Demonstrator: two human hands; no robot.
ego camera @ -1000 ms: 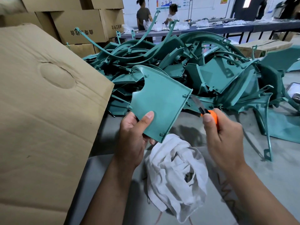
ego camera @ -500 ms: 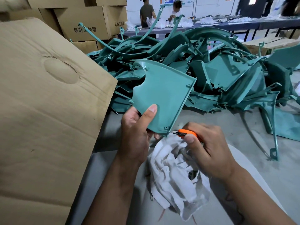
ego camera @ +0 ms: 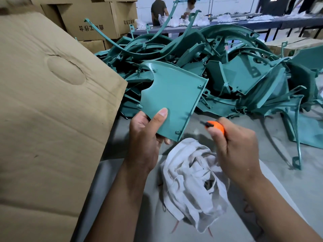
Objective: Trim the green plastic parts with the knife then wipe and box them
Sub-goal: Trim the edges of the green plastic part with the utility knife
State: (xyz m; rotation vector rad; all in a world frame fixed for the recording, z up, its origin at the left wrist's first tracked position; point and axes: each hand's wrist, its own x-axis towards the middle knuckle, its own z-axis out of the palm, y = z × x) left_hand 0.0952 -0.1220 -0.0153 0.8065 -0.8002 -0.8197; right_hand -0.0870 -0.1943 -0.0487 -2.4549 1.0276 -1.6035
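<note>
A: Panel [ego camera: 172, 100] — where is it now?

B: Held up above the worktop [ego camera: 279, 180], at about 12 o'clock from the rag [ego camera: 194, 182]. The left hand [ego camera: 145, 137] pinches its lower corner, thumb flat on the face, fingers curled behind.

A: And the knife [ego camera: 214, 127]?

B: The right hand [ego camera: 236, 147] is wrapped tight round the orange handle. Half a second ago the tip sat at the panel's bottom corner; now it has swung out to 3 o'clock of the panel's right edge, just beside it and apart from it.

A: Meaning?

B: I judge that one pass along the lower edge is finished and the blade is being reset for the right edge. Trimming is not done yet; wiping and boxing are both ahead.

A: Count things for me.

B: One panel in hand, one knife, one rag, two hands. The pile [ego camera: 218, 67] at 12 o'clock is too tangled to count: many parts. One big carton flap [ego camera: 49, 102] lies at 9 o'clock, and stacked cartons [ego camera: 90, 20] stand behind.
</note>
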